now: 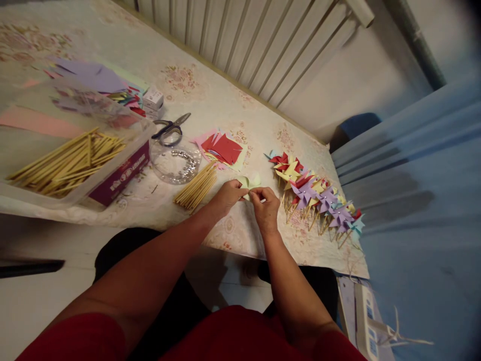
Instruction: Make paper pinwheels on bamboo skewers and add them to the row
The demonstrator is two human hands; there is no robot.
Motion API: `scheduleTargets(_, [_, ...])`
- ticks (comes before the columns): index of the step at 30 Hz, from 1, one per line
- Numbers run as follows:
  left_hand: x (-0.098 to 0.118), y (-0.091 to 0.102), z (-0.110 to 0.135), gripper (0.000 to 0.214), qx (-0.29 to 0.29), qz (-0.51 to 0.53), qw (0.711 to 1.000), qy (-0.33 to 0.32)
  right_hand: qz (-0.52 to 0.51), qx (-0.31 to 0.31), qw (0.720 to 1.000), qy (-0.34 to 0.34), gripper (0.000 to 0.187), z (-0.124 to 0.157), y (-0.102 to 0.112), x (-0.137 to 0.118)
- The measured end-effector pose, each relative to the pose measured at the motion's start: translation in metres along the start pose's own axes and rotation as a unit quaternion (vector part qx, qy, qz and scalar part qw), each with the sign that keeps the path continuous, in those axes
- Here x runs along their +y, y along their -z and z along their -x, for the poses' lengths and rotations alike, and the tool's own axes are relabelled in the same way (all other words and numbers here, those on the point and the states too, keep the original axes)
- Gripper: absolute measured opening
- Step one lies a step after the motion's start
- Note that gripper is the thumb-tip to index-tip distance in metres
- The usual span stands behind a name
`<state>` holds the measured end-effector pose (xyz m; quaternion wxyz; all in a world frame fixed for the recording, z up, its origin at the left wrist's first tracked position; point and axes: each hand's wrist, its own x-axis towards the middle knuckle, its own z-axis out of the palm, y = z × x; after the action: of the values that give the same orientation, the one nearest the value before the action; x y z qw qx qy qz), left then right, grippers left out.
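Observation:
A pale green-yellow paper pinwheel lies between my hands above the table's front edge. My left hand pinches its left side with closed fingers. My right hand is closed on its right side, fingertips pressed together at the paper. A loose bundle of wooden sticks lies just left of my left hand. A row of finished paper pinwheels on sticks, in red, yellow, purple and blue, lies to the right of my right hand.
A stack of cut paper squares sits behind my hands. Scissors rest by a clear round dish. A clear plastic box of sticks stands at left, with coloured paper sheets behind. A radiator lines the far edge.

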<state>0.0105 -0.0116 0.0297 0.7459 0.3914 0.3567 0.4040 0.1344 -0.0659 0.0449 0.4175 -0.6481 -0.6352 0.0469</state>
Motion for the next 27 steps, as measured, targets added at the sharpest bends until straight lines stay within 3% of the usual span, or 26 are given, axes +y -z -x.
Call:
scheduleTargets(8, [-0.006, 0.003, -0.007, 0.006, 0.025, -0.187, 0.977, -0.096, 0.063, -0.039, 0.997, 0.017, 0.016, -0.007, 0.005, 0.002])
scheduleTargets(14, [0.003, 0.0, -0.002, 0.007, 0.05, -0.274, 0.953, -0.119, 0.134, -0.084, 0.985, 0.066, 0.015, -0.014, 0.016, -0.006])
scheduleTargets(21, [0.004, 0.0, 0.001, 0.007, 0.051, -0.291, 0.948, -0.114, -0.012, -0.044, 0.994, -0.096, 0.014, -0.007, -0.002, 0.005])
scheduleTargets(23, [0.004, -0.001, 0.001, 0.007, 0.053, -0.294, 0.948, -0.107, 0.015, -0.043, 0.996, -0.071, 0.015, -0.007, -0.001, 0.004])
scheduleTargets(27, [0.003, 0.0, -0.001, 0.009, 0.049, -0.301, 0.946, -0.11, 0.1, -0.078, 0.991, 0.043, 0.016, -0.011, 0.008, 0.0])
